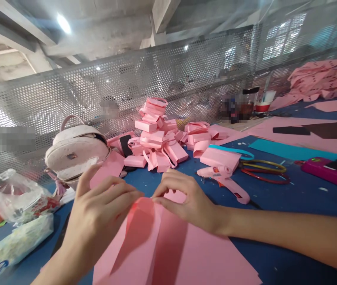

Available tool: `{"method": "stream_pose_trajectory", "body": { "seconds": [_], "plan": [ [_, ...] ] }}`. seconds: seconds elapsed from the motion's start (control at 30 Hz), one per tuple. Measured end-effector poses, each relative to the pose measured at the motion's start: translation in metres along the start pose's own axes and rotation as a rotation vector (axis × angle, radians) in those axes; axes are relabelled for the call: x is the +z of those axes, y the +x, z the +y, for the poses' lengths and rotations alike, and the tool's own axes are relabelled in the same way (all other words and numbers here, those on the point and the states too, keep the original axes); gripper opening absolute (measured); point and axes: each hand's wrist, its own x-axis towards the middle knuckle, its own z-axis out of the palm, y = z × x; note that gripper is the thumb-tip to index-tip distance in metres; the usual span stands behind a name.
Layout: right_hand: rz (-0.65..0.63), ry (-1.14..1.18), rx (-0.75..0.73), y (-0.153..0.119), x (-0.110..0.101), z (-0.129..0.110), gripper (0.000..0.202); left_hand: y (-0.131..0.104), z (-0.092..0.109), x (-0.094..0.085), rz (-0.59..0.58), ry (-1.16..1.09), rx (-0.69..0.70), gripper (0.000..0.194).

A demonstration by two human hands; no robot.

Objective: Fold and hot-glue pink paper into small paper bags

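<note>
A folded sheet of pink paper (144, 221) stands raised between my hands, over more pink sheets (210, 257) lying flat on the blue table. My left hand (97, 213) is closed at the fingertips on the fold's upper left edge. Thumb and forefinger of my right hand (183, 198) pinch the same edge just to the right, close to the left fingertips. Beyond my right hand lies a pink glue gun (222, 178), its nozzle pointing left. A pile of small pink paper boxes with strap handles (153, 138) rises behind my hands.
On the left are a pale pink backpack (78, 150), a clear plastic bag (11, 198) and a wipes pack (17, 245). At right lie yellow and red rings (265, 172) and a magenta power strip (328, 170). A perforated metal screen (127, 87) runs behind the blue table (299, 237).
</note>
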Motion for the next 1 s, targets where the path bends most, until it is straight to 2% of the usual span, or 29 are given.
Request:
{"method": "stream_pose_trajectory", "body": {
  "seconds": [0.07, 0.13, 0.2, 0.27, 0.33, 0.4, 0.57, 0.67, 0.73, 0.83, 1.0],
  "plan": [
    [0.038, 0.027, 0.059, 0.0, -0.001, 0.002, 0.014, -0.002, -0.011, -0.003, 0.041, 0.056, -0.034, 0.027],
    [0.054, 0.055, 0.105, 0.001, 0.0, 0.005, 0.016, -0.004, -0.019, -0.002, 0.084, -0.015, -0.136, 0.061],
    [0.063, 0.086, 0.133, 0.001, 0.0, 0.008, 0.017, -0.006, -0.024, 0.004, 0.079, -0.176, -0.254, 0.092],
    [0.077, 0.1, 0.146, 0.002, 0.001, 0.009, 0.02, -0.007, -0.025, 0.014, 0.063, -0.26, -0.336, 0.106],
    [0.085, 0.093, 0.157, 0.003, 0.002, 0.011, 0.021, -0.008, -0.025, 0.023, 0.086, -0.257, -0.384, 0.112],
    [0.088, 0.085, 0.162, 0.004, 0.002, 0.013, 0.02, -0.008, -0.025, 0.028, 0.092, -0.262, -0.418, 0.106],
    [0.106, 0.086, 0.191, 0.004, 0.001, 0.017, 0.014, -0.008, -0.03, 0.031, -0.053, -0.465, -0.577, 0.042],
    [0.097, 0.092, 0.215, 0.004, 0.001, 0.019, 0.014, -0.01, -0.031, 0.036, -0.11, -0.643, -0.668, 0.022],
    [0.093, 0.093, 0.221, 0.003, 0.001, 0.02, 0.014, -0.012, -0.03, 0.04, -0.126, -0.657, -0.718, 0.016],
    [0.091, 0.091, 0.221, 0.003, 0.001, 0.022, 0.014, -0.015, -0.029, 0.044, -0.126, -0.537, -0.755, 0.01],
    [0.086, 0.082, 0.199, 0.001, 0.001, 0.022, 0.014, -0.019, -0.033, 0.044, -0.11, -0.414, -0.712, 0.011]
  ]
}}
